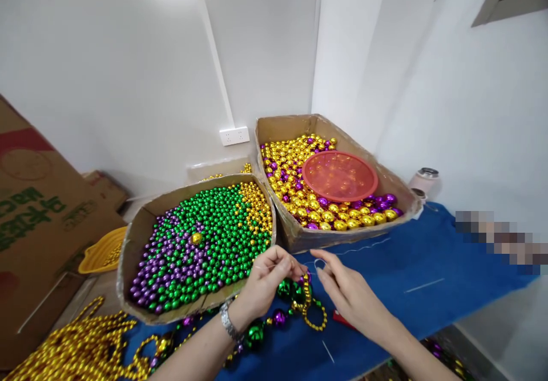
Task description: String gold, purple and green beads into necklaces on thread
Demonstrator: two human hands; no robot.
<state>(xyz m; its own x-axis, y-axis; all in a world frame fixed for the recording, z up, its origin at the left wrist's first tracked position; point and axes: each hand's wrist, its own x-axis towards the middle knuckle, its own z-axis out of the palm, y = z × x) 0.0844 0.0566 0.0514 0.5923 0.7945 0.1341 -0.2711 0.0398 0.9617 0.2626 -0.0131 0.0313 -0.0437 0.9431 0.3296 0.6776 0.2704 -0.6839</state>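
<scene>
My left hand, a metal watch or bracelet on its wrist, is closed in a pinch at the end of a bead string. Small gold beads hang below its fingertips, with larger green and purple beads beside them. A little to the right, my right hand has thumb and forefinger curled around a thin pale thread, which makes a small loop at the fingertips. The thread seems to run across to the left fingers. Underneath, a strand of green, purple and gold beads lies on the blue cloth, partly hidden by my left arm.
A carton of small beads stands at left. Behind it, a carton of bigger beads carries a red plastic basin. Gold bead strands heap at lower left. The blue table cloth bears loose thread pieces; a flask stands behind.
</scene>
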